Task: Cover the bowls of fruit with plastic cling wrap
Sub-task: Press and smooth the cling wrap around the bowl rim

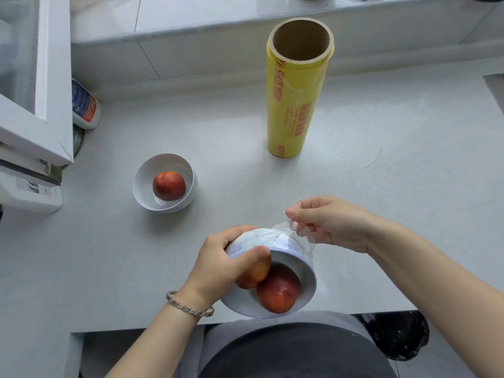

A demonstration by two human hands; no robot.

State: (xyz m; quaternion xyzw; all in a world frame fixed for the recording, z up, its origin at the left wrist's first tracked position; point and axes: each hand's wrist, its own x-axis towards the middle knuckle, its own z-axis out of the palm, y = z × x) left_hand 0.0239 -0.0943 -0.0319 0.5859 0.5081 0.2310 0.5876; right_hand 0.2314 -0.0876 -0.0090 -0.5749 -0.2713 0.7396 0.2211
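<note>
low in the centre of the frame, the left hand (223, 261) grips a white round bowl (289, 268) tipped toward the camera, thumb pressed on its rim, with two red-orange fruits (278, 289) inside. the right hand (331, 222), at centre right, pinches a bunched edge of clear plastic cling film (283, 233) stretched over the bowl's underside. a second white bowl (144, 186) holding one red fruit (169, 185) sits uncovered at centre left on the pale grey countertop (381, 159). a tall yellow cling wrap roll (294, 105) with a cardboard core stands upright in the upper centre. a silver chain bracelet (191, 305) circles the left wrist.
</note>
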